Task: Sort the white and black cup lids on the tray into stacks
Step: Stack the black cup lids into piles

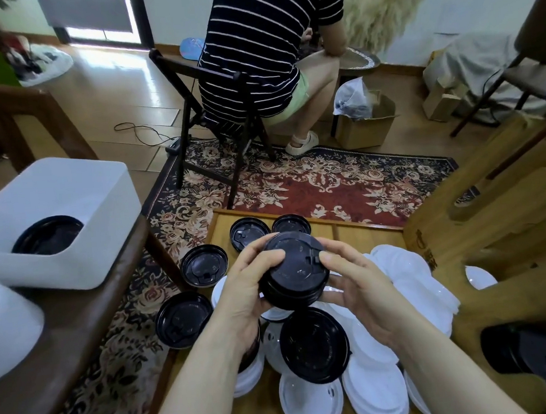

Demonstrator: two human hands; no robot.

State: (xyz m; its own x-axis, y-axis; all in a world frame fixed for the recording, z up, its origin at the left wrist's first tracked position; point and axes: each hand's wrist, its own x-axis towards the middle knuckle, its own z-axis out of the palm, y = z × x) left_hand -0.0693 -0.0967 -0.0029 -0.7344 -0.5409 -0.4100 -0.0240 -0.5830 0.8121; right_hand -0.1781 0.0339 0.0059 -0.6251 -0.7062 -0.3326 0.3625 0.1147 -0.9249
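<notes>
Both of my hands hold a short stack of black lids (294,271) above the wooden tray (347,230). My left hand (245,292) grips its left side, thumb on top. My right hand (358,285) grips the right side, thumb resting on the top lid. Below the stack lies a loose black lid (313,346) on a heap of white lids (409,278). More single black lids lie at the tray's far edge (249,232) and hang over its left edge (204,265), (184,319). White lids (311,398) fill the near part.
A white bin (71,204) holding black lids (49,235) sits on a dark bench to the left, with another white container (5,325) nearer. A wooden stool (492,223) stands right of the tray. A person sits on a folding chair (214,120) on the patterned rug ahead.
</notes>
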